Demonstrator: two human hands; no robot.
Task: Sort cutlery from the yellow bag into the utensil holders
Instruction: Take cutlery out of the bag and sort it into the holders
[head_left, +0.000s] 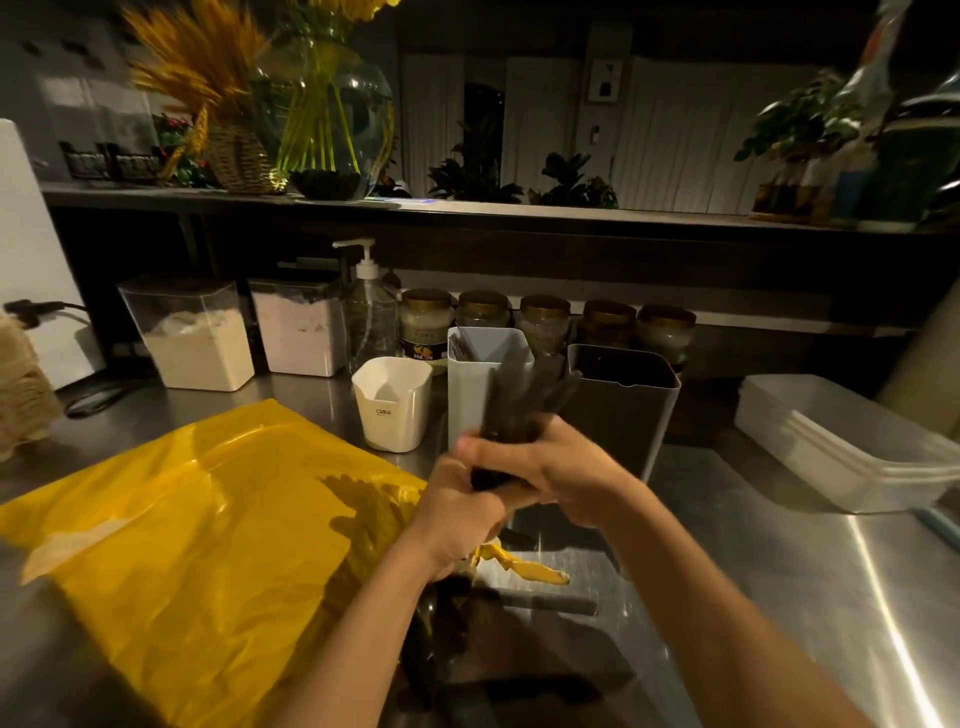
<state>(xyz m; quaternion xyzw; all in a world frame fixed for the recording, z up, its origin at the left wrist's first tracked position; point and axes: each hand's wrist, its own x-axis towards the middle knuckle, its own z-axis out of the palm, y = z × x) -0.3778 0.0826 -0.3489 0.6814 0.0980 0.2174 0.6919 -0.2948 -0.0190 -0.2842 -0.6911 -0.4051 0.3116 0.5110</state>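
Dark and blurred by motion, the cutlery bundle (524, 400) stands up out of both hands, held above the steel counter (779, 571). The left hand (457, 514) has its fingers curled round the lower end of the bundle. The right hand (553, 467) wraps the bundle just above, fingers closed over it from the right side, so the two hands touch. The upper ends fan out a little above the right hand (which pieces are forks, knives or spoons cannot be told). They sit in front of the tall white holder (475, 395) and the dark holder (628, 410), across the gap between the two and inside neither. A few thin grey pieces show inside the tall white holder, and a small white cup (392, 410) stands just to its left. The yellow bag (182, 519) lies flat on the counter left of the hands, its twisted end near the left wrist. Below the left forearm more dark pieces (441, 629) lie on the counter. Behind the holders stand a row of jars (545, 317), a pump bottle (369, 312) and two clear tubs of powder (197, 338). White trays (841, 441) sit at the right.
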